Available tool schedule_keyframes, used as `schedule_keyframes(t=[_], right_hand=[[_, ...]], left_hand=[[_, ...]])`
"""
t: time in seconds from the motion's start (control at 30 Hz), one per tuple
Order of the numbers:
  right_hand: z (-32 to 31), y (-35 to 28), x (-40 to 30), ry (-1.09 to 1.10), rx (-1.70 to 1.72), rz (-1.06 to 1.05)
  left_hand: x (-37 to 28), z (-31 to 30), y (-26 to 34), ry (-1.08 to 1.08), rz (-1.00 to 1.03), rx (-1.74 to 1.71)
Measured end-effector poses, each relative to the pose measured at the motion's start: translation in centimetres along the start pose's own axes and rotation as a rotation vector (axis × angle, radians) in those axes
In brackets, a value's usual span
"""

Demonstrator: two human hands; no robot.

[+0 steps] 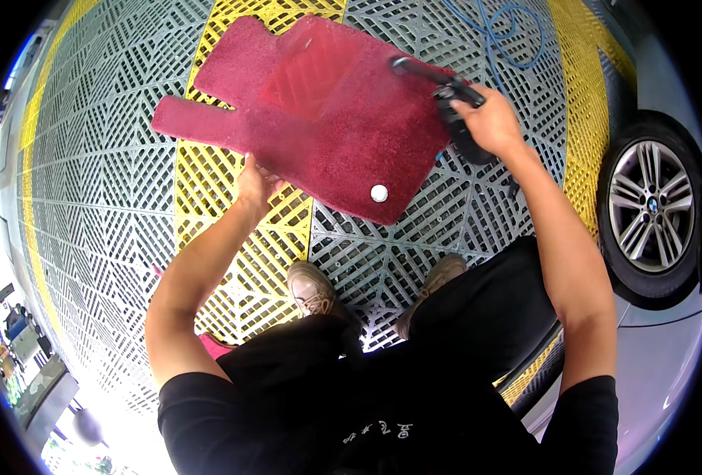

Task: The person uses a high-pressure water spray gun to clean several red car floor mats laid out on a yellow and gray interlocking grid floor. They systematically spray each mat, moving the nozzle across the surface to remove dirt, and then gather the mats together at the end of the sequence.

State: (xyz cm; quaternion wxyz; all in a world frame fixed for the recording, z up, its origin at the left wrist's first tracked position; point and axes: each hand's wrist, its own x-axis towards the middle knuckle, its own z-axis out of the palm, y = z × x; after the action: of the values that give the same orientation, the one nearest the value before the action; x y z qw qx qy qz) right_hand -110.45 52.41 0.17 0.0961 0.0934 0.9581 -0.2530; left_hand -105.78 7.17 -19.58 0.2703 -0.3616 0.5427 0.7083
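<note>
A red carpet car floor mat with a ribbed heel pad and a round white disc near its lower corner is before me. My left hand holds the mat's near left edge, its thumb at the border and its fingers partly hidden beneath. In my right hand is a black spray gun, slightly blurred, with a dark cup or bottle under it. Its nozzle end points left over the mat's upper right part. Whether the gun is spraying cannot be told.
Grey and yellow slatted plastic floor tiles lie all around. A blue hose coils at the upper right. On the right stands a silver car with its alloy wheel close by my right arm. Another red piece shows beside my left leg.
</note>
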Motion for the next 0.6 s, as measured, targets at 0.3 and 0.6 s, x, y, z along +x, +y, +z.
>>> schedule_keyframes(t=[0.3, 0.6], right_hand=[[-2.4, 2.9, -3.4, -0.395, 0.153, 0.031], [-3.4, 2.9, -2.3, -0.101, 0.037, 0.068]], left_hand=[[0.5, -0.4, 1.1, 0.112, -0.045, 0.060], [0.2, 0.2, 1.3, 0.104, -0.071, 0.041]])
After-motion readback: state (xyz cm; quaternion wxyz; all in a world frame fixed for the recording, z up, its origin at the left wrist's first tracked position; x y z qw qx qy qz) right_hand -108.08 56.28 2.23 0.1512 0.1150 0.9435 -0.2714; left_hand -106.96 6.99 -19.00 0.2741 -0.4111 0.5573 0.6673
